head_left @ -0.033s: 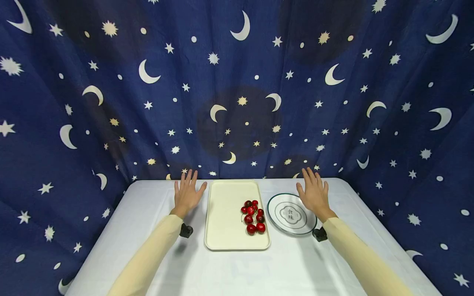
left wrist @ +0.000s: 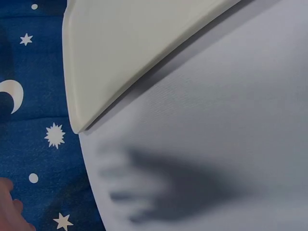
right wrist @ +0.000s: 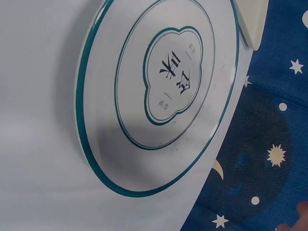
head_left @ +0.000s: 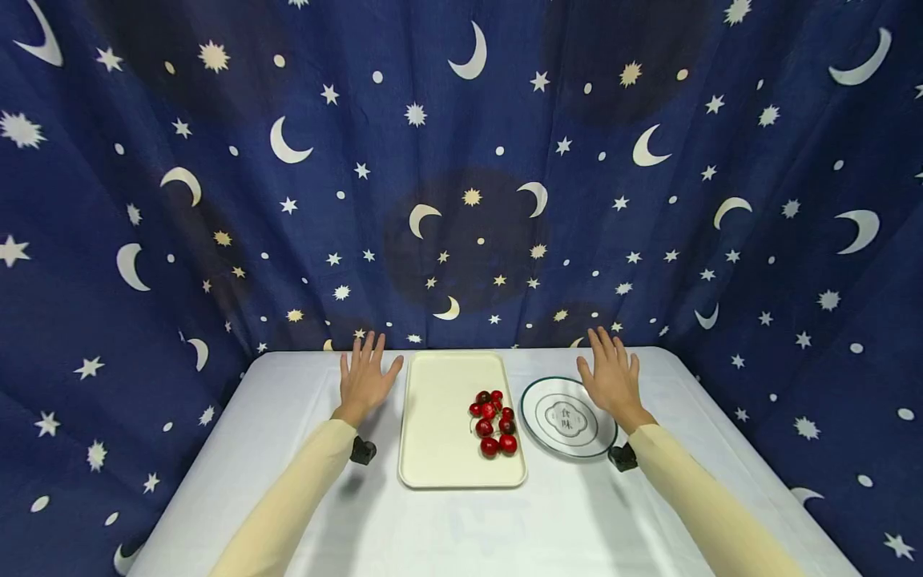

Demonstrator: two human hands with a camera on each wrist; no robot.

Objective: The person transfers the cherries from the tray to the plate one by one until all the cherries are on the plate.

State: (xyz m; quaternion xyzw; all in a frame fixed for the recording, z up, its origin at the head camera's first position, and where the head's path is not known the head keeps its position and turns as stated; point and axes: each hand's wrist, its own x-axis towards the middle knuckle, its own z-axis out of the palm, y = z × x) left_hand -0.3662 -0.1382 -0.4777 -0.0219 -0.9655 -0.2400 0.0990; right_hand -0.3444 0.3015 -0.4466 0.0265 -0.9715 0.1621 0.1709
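Red cherries (head_left: pixel 485 428) cluster on the right side of a cream tray (head_left: pixel 436 417), a teal-rimmed plate (head_left: pixel 566 418) just right of it on the white bench (head_left: pixel 461 529). Spread flat and empty, the left-hand grip (head_left: pixel 364 386) hovers left of the tray's far end, the right-hand grip (head_left: pixel 611 380) by the plate's far right edge.
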